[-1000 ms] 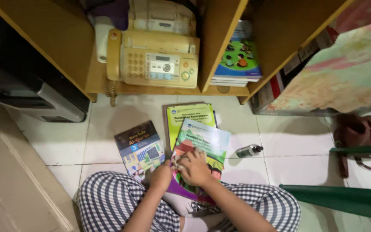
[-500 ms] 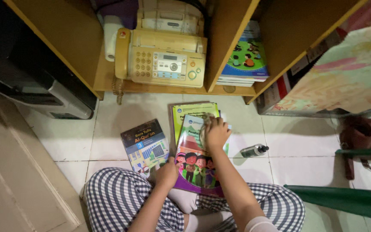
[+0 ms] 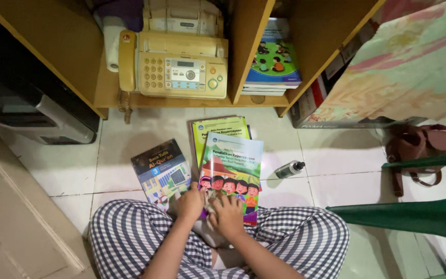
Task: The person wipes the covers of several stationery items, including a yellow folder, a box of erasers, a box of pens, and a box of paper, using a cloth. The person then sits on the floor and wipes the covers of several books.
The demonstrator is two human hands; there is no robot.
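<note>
**Both hands at the near edge of a picture book on the floor**

On the white tiled floor [image 3: 130, 155], in front of crossed legs in checked trousers [image 3: 130, 243], lies a book with cartoon children on its cover [image 3: 232, 168]. Its far end overlaps a green book [image 3: 218, 129] lying beneath it, and its near edge reaches the person's lap. Both hands meet at that near edge. The left hand [image 3: 189, 204] rests at the lower left corner, fingers curled down against the cover; whether it pinches the edge or only presses on it cannot be told. The right hand [image 3: 228, 214] lies just beside it, palm down, fingers bent and close together on the lower part of the cover, with something pale bunched under them, too hidden to make out. The two hands are nearly touching.

Left of the picture book, and just beside it, a dark blue book [image 3: 162, 173] lies at a slant. To the right, apart from the books, a small dark bottle [image 3: 289, 169] lies on its side. Beyond the books stands a wooden shelf [image 3: 246, 46]: a cream fax phone [image 3: 174, 64] fills its left compartment, a stack of books [image 3: 274, 64] the right. A green plastic chair [image 3: 414, 212] stands at right, and a brown bag [image 3: 424, 147] behind it.
</note>
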